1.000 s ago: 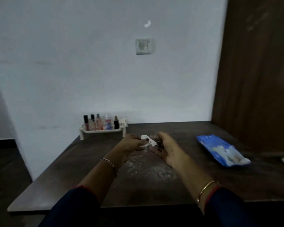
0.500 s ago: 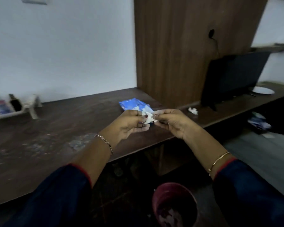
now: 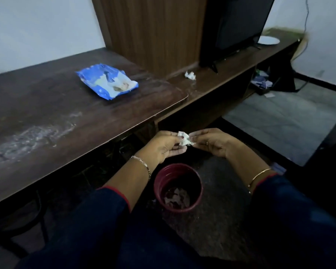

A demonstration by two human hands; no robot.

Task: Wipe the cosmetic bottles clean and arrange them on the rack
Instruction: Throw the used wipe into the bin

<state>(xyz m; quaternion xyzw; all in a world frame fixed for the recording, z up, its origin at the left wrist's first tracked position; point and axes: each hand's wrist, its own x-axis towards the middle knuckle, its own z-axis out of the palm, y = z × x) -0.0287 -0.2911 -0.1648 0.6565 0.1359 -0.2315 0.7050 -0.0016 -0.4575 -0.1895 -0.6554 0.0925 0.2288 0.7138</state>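
A small crumpled white wipe is pinched between my left hand and my right hand, both off the table's right end. Directly below them on the floor stands a dark red bin with several used wipes inside. The blue wipes packet lies on the dark wooden table. The rack and the cosmetic bottles are out of view.
A second crumpled white wipe lies on the lower wooden shelf, near a black screen. A white plate sits at the shelf's far end. A wooden panel stands behind the table. Clutter lies on the floor at right.
My view has swung right and down, away from the rack. Both hands carried the wipe from over the table to above the red bin.
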